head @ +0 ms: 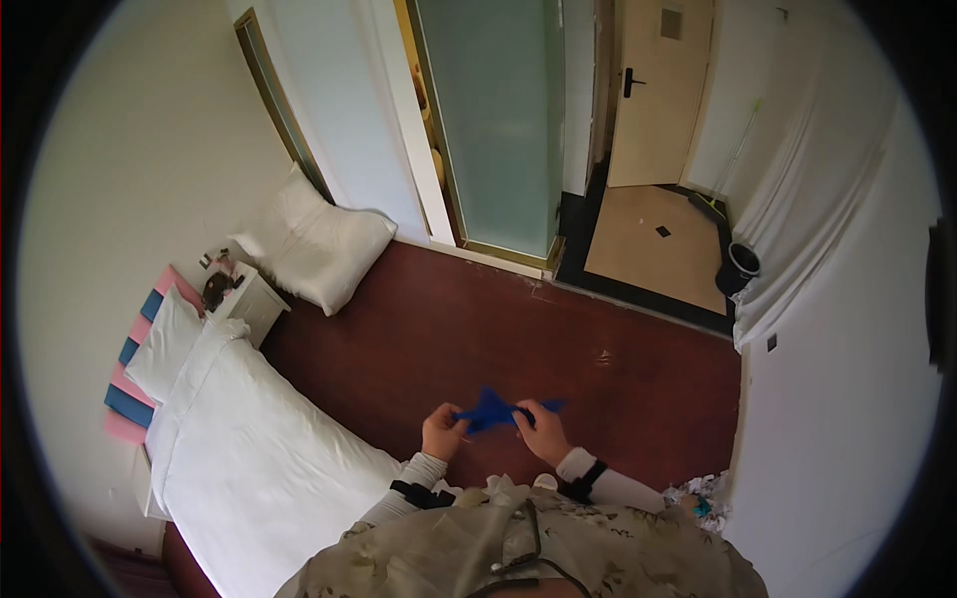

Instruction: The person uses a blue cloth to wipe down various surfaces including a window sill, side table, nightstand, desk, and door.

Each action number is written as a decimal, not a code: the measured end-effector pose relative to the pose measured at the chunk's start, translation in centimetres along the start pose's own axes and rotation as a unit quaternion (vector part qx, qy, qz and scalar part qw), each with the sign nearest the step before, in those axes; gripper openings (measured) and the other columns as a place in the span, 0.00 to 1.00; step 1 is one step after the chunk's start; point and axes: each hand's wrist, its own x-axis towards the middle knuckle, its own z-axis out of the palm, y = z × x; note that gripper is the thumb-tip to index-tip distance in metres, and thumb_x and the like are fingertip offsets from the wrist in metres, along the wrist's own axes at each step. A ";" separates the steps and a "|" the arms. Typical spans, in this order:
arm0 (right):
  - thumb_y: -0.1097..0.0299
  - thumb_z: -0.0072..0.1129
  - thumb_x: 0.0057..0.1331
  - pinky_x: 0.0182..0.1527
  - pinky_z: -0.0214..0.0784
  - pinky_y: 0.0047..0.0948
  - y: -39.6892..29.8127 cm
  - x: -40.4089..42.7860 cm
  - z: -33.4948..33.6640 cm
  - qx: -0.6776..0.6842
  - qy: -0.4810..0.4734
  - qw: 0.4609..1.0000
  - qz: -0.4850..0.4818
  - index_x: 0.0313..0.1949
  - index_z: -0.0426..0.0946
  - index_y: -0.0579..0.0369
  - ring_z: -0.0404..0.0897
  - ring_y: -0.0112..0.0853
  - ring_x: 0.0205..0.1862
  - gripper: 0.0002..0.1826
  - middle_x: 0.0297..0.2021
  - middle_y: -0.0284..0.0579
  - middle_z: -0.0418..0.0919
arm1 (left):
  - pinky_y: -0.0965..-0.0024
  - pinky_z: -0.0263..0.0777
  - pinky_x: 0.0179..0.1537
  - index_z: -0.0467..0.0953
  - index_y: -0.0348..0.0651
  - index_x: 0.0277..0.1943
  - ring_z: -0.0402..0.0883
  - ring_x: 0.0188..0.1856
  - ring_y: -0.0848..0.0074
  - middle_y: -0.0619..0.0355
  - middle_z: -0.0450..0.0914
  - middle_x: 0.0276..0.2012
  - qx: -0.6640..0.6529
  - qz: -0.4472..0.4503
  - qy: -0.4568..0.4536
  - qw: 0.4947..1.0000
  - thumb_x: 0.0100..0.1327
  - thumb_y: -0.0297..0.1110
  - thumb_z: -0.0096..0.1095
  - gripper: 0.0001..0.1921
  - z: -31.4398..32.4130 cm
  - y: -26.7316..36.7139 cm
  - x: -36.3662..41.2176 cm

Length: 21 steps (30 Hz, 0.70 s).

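In the head view, a small piece of blue material [490, 412], perhaps cloth or thin plastic, is stretched between my two hands above the dark red floor. My left hand [444, 432] pinches its left end between thumb and fingers. My right hand [543, 432] grips it on the right, and a blurred blue tip sticks out past the fingers. Both hands are just in front of my body, in white sleeves with black straps at the wrists.
A bed with a white duvet [254, 463] lies to the left, beside a white nightstand [258, 303]. A large white pillow or cushion [321, 239] rests on the floor against the wall. A black bucket [738, 269] and a broom [706, 207] stand far right. Shredded scraps [703, 497] lie at the lower right.
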 end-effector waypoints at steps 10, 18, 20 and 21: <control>0.65 0.61 0.64 0.39 0.74 0.34 2.9 17.6 1.6 0.030 -0.069 0.997 0.016 0.47 0.75 0.56 0.82 0.43 0.38 0.14 0.39 0.51 0.80 | 0.73 0.80 0.30 0.72 0.36 0.42 0.85 0.29 0.71 0.51 0.83 0.29 -0.144 -0.056 0.059 0.986 0.69 0.26 0.52 0.03 -1.0 -0.3 17.0; 0.74 0.64 0.56 0.49 0.73 0.36 4.1 34.6 1.8 -0.065 -0.105 0.992 -0.020 0.52 0.74 0.55 0.80 0.42 0.47 0.23 0.45 0.50 0.79 | 0.73 0.80 0.33 0.72 0.35 0.41 0.85 0.30 0.73 0.53 0.83 0.30 -0.120 -0.046 0.007 0.992 0.70 0.28 0.52 0.05 -3.8 2.4 35.5; 0.77 0.62 0.54 0.47 0.73 0.36 5.1 38.8 1.6 -0.122 -0.055 0.987 -0.086 0.52 0.74 0.54 0.80 0.42 0.44 0.23 0.43 0.50 0.79 | 0.73 0.79 0.36 0.73 0.35 0.40 0.84 0.30 0.75 0.54 0.83 0.30 -0.073 -0.028 -0.012 0.997 0.69 0.27 0.55 0.04 -4.2 4.1 39.4; 0.77 0.62 0.54 0.47 0.73 0.36 5.3 40.2 2.0 -0.119 -0.056 0.988 -0.080 0.52 0.74 0.54 0.80 0.42 0.44 0.23 0.43 0.50 0.79 | 0.73 0.79 0.36 0.73 0.35 0.40 0.84 0.30 0.75 0.54 0.83 0.30 -0.070 -0.034 -0.013 0.997 0.69 0.27 0.55 0.04 -4.7 4.5 41.2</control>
